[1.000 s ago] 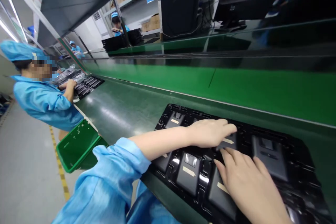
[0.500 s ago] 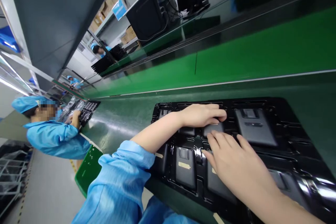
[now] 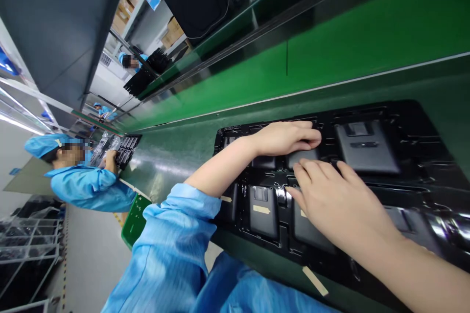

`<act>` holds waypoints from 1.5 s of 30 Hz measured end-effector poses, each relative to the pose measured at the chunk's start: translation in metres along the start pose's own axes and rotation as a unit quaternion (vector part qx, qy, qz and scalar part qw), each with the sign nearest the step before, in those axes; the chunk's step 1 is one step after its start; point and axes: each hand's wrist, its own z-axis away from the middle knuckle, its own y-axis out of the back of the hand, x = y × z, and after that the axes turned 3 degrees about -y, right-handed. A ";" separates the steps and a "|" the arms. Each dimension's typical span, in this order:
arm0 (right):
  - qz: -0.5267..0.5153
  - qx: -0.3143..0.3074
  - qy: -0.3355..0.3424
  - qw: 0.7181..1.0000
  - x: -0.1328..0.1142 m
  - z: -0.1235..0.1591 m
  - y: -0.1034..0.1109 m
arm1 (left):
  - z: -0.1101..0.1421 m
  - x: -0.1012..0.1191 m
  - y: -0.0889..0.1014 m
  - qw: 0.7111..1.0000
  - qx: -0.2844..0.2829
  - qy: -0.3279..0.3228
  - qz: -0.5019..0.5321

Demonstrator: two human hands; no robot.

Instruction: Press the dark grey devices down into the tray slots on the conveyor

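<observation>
A glossy black moulded tray (image 3: 418, 181) lies on the dark green conveyor belt (image 3: 176, 151), holding several dark grey flat device parts in pockets. My left hand (image 3: 286, 137) lies flat, fingers stretched over a grey part (image 3: 304, 157) in the tray's back row. My right hand (image 3: 338, 200) rests just in front of it, fingers spread and their tips on the same part. A larger grey part (image 3: 365, 149) sits in the pocket to the right. A front-row part (image 3: 262, 210) carries a small tan label.
A person in a blue coat and cap (image 3: 84, 183) works at another black tray (image 3: 123, 149) further down the belt. A green bin (image 3: 134, 215) hangs at the belt's edge. Computers and cardboard boxes stand on the far shelf beyond the bright green strip (image 3: 330, 54).
The view has tilted and swung so the tray sits higher in the picture. Both hands stay on the same back-row part, the right hand's fingers having crept a little closer to the left's.
</observation>
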 end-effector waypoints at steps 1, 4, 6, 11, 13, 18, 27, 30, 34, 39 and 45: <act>0.000 0.001 -0.002 1.000 0.000 0.000 0.000 | -0.001 0.000 0.000 1.000 -0.003 -0.001 0.002; -0.006 0.005 0.005 1.000 0.000 0.001 -0.001 | -0.003 0.001 0.001 1.000 -0.026 0.005 -0.002; -0.011 0.014 0.008 1.000 0.000 0.001 -0.001 | -0.004 0.004 0.003 0.999 -0.045 0.011 -0.020; -0.016 0.019 0.004 1.000 0.000 0.001 -0.002 | -0.004 0.008 0.004 0.995 -0.062 0.010 -0.074; -0.020 0.016 0.004 1.000 0.000 0.001 -0.003 | -0.003 0.008 0.001 0.994 -0.046 0.002 -0.095; -0.026 0.006 -0.003 1.000 -0.001 0.003 -0.005 | 0.000 0.004 -0.004 0.988 -0.027 -0.033 -0.146; -0.029 0.003 -0.009 1.000 0.000 0.002 -0.004 | 0.013 0.001 -0.013 0.988 0.007 0.035 -0.152; -0.031 -0.001 -0.011 0.999 -0.001 0.002 -0.005 | 0.025 0.004 -0.021 0.980 0.009 0.075 -0.182; -0.037 0.014 -0.009 0.999 -0.002 0.002 -0.005 | 0.035 0.004 -0.025 0.970 -0.014 0.059 -0.237; -0.038 0.007 -0.002 0.999 -0.001 0.003 -0.006 | 0.034 0.000 -0.020 0.961 -0.024 0.018 -0.276; -0.033 0.009 -0.005 0.999 -0.002 0.003 -0.006 | 0.031 -0.002 -0.011 0.961 -0.058 -0.036 -0.269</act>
